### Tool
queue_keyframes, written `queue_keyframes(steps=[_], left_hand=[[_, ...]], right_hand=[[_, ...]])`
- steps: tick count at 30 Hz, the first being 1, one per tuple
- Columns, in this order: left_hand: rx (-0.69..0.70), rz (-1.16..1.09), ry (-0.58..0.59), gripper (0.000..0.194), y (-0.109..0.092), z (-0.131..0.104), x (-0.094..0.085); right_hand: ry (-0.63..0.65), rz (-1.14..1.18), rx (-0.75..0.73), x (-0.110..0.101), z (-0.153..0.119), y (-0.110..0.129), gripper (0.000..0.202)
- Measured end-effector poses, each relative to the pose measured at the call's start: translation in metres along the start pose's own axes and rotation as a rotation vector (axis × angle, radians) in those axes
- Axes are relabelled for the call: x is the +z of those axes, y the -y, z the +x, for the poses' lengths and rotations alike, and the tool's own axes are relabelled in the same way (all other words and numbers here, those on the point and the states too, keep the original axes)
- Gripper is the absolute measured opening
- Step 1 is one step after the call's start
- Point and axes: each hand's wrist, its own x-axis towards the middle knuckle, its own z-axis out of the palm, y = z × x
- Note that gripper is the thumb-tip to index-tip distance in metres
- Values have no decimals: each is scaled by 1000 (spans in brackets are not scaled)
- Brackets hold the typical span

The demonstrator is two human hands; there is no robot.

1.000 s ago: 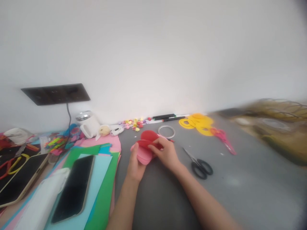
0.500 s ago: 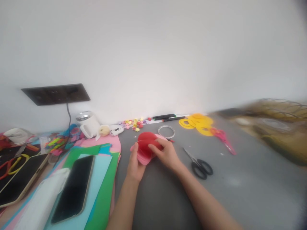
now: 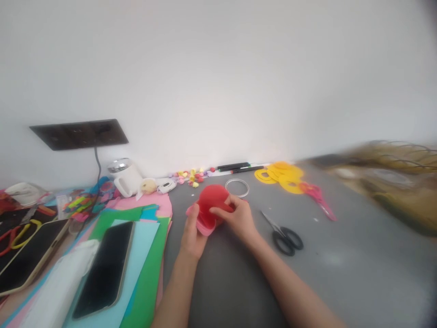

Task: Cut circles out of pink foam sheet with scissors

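Observation:
Between both hands is a piece made of round red paper point(image 3: 213, 197) and a folded pink paper layer point(image 3: 206, 228) with a curved edge. My left hand point(image 3: 191, 239) cups the pink layer from the lower left, thumb up along its side. Thumb and fingers of my right hand point(image 3: 241, 219) pinch the right side of the red paper. How the layers join is hidden behind the fingers. A silver ring point(image 3: 236, 180) lies just beyond my right hand. Black-handled scissors point(image 3: 286, 239) rest to the right of it, blades pointing toward the upper left.
Yellow paper rings point(image 3: 285, 175) and pink scissors point(image 3: 318, 200) lie at the right back. Black pens point(image 3: 247, 170) and small colourful pieces point(image 3: 193, 175) line the wall. At left, a phone point(image 3: 105, 269) rests on coloured paper sheets point(image 3: 146, 278), near a white device point(image 3: 128, 180).
The red paper has turned, showing one broad round face where two folded lobes showed before. A pink part behind my right hand is now out of sight. My left hand has barely moved.

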Motion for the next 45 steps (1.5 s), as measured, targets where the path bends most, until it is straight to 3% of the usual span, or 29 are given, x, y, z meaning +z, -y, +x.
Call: queue_keyframes(steps=[4,8,14,22,30,33,38,42,45], left_hand=[[5,-17,-42,34,1,1,-1],[3,-29,-34,31,1,1,-1],[25,-36,-14,26,2,1,-2],[37,-18,-55,32,2,3,-3],[8,-20,71,39,1,0,1],[30,-48,-12,34,2,1,-1],[7,-82,-215,36,3,3,-4],[2,-106,-245,36,2,3,-3],[9,-112,-232,35,1,3,-1]], right_hand=[[61,-121,-153,1,1,-6,33],[-22,-229,-285,1,2,-10,26],[-78,-159,-500,3,0,-12,10],[40,-108,-390,4,-2,-9,12],[-214,-130,-473,3,-1,-9,10],[-130,-139,-527,5,-2,-11,9],[141,-160,-485,6,-5,-7,10],[312,-154,-474,2,-7,2,22],[323,-123,-472,0,-6,4,22]])
